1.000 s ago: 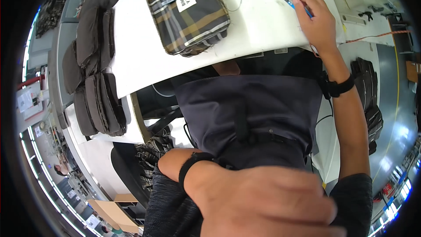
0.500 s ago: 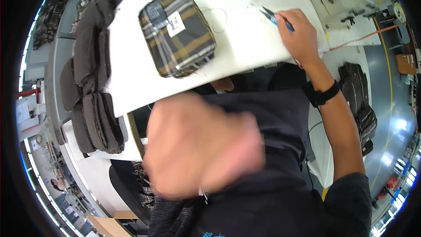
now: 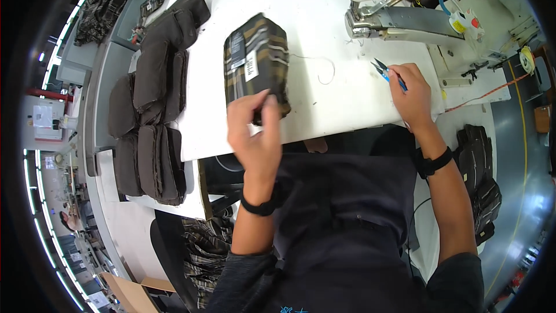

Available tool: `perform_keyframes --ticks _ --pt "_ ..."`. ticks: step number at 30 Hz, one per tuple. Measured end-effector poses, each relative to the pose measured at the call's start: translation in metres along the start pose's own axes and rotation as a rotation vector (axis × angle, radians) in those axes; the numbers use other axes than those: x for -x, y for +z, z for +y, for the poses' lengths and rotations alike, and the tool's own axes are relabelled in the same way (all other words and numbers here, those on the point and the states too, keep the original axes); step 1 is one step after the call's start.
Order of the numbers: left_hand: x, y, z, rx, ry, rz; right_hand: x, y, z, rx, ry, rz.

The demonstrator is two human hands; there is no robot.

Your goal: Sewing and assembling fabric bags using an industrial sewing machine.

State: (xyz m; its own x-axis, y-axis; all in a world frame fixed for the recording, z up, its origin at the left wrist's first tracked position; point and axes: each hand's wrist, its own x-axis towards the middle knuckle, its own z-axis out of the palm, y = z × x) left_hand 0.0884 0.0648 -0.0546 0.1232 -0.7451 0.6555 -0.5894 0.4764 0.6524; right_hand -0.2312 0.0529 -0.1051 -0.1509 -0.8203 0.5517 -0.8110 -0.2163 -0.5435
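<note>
A boxy plaid fabric pouch in dark, mustard and white rests on the white table in front of me, with a white label on top. My left hand is at its near end, thumb and fingers closed on the edge; the fingers partly cover that end. To the right, my right hand lies on the table, closed round blue-handled thread snips. Their dark pointed blades stick out toward the upper left. A loose thread curls beside the pouch.
Dark brown padded pouches are stacked along the table's left side. A sewing machine stands at the far right. Dark fabric pieces lie to the right, and plaid fabric is below the table at left. An orange cord runs rightward.
My left hand has moved up and away from my body onto the near end of the plaid pouch. The pouch now appears turned and narrower. My right hand still holds the snips.
</note>
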Motion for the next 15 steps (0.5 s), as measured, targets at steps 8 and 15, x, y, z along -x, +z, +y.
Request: perform_keyframes --ticks 8,15 --pt "-0.009 -0.068 -0.024 0.856 -0.522 0.202 0.003 -0.003 -0.002 -0.016 -0.01 -0.018" --pt "-0.001 -0.081 -0.037 0.868 -0.648 0.191 0.002 -0.001 -0.004 0.012 -0.008 -0.025"
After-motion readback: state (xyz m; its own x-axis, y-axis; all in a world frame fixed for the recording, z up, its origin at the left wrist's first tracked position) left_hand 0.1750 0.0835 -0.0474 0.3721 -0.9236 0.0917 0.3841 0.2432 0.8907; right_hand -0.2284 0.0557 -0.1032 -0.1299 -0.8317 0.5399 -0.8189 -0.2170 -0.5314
